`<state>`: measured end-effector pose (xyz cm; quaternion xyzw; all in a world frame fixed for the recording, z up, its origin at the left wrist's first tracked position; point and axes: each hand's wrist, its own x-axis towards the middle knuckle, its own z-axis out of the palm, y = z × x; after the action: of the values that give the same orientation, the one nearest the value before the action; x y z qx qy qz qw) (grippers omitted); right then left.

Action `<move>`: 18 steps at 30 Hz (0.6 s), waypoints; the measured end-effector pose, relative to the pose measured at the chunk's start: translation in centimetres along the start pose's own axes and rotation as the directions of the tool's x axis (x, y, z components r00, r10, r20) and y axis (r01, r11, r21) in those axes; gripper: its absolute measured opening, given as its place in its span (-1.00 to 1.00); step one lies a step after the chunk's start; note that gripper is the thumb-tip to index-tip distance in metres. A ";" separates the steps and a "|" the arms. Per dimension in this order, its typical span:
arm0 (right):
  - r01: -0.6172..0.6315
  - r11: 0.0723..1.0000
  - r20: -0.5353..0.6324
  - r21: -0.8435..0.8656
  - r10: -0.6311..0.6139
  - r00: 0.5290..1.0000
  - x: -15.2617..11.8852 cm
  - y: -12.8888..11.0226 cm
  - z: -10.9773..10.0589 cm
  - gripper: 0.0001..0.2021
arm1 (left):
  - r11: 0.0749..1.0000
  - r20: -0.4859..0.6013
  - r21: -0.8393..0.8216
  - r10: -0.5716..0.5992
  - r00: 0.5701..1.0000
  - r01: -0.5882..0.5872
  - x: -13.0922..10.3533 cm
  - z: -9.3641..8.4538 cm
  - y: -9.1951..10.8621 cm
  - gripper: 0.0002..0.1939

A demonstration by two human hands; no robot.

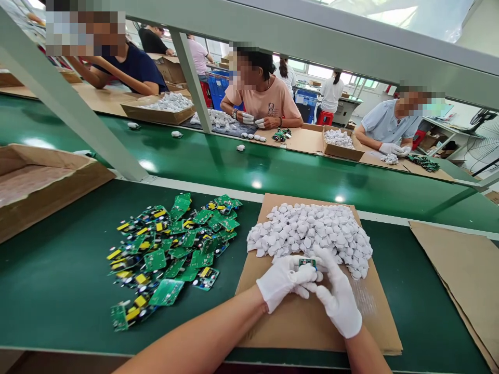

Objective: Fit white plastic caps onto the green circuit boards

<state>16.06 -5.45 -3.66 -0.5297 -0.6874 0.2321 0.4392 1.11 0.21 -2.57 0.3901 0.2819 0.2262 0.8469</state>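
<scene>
My left hand [284, 280], in a white glove, grips a small green circuit board [307, 263] in front of me. My right hand [338, 296], gloved in white too, curves its fingers round the right side of the same board; the fingertips partly hide each other. Whether a white piece is also between the fingers cannot be made out. Just beyond the hands, a heap of small white plastic caps [307, 228] lies on a cardboard sheet [273, 322]. To the left is a loose pile of green circuit boards [167, 291] with yellow and black components.
A cardboard tray [58, 202] stands at far left, and more flat cardboard [460, 280] lies at right. Behind a metal frame post [78, 98] runs a green conveyor belt [187, 156] carrying a few white pieces. Several co-workers sit across it.
</scene>
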 end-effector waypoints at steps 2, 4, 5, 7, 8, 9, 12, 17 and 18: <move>-0.128 0.985 0.007 0.120 0.128 0.992 -0.2 0.2 0.2 -0.38 | 0.999 -0.040 0.034 0.010 0.999 -0.009 -0.1 0.2 0.2 -0.63; -0.213 0.972 0.021 0.098 0.212 0.977 -0.3 0.6 0.4 -0.41 | 0.998 -0.053 0.062 0.006 0.999 -0.003 -0.1 0.3 0.3 -0.63; -0.243 0.967 0.036 0.070 0.241 0.970 -0.3 0.9 0.6 -0.45 | 0.998 -0.044 0.059 -0.005 0.999 0.007 -0.1 0.3 0.2 -0.64; -0.255 0.965 0.054 0.059 0.252 0.966 -0.3 1.3 0.7 -0.53 | 0.999 0.023 -0.007 -0.034 0.999 0.034 -0.1 0.2 0.2 -0.67; -0.261 0.962 0.048 0.079 0.258 0.965 -0.2 1.3 0.6 -0.56 | 0.996 0.069 -0.074 -0.044 0.997 0.049 -0.1 0.2 0.1 -0.67; -0.275 0.955 0.036 0.108 0.273 0.961 -0.1 1.3 0.5 -0.58 | 0.987 0.110 -0.152 -0.043 0.993 0.059 -0.1 0.0 0.1 -0.66; -0.332 0.920 -0.009 0.210 0.341 0.940 0.1 0.9 0.2 -0.60 | 0.945 0.153 -0.319 -0.021 0.988 0.070 -0.1 -0.3 0.0 -0.68; -0.335 0.902 0.007 0.271 0.346 0.938 0.1 0.4 0.1 -0.59 | 0.941 0.142 -0.327 -0.041 0.989 0.086 -0.1 -0.3 -0.5 -0.76; -0.338 0.902 0.007 0.267 0.349 0.937 0.1 0.5 0.2 -0.58 | 0.934 0.137 -0.347 -0.034 0.990 0.080 -0.1 -0.3 -0.7 -0.75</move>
<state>16.12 -5.18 -4.11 -0.5838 -0.5371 0.3846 0.4720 0.95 -0.11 -3.27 0.2379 0.1927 0.2224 0.9256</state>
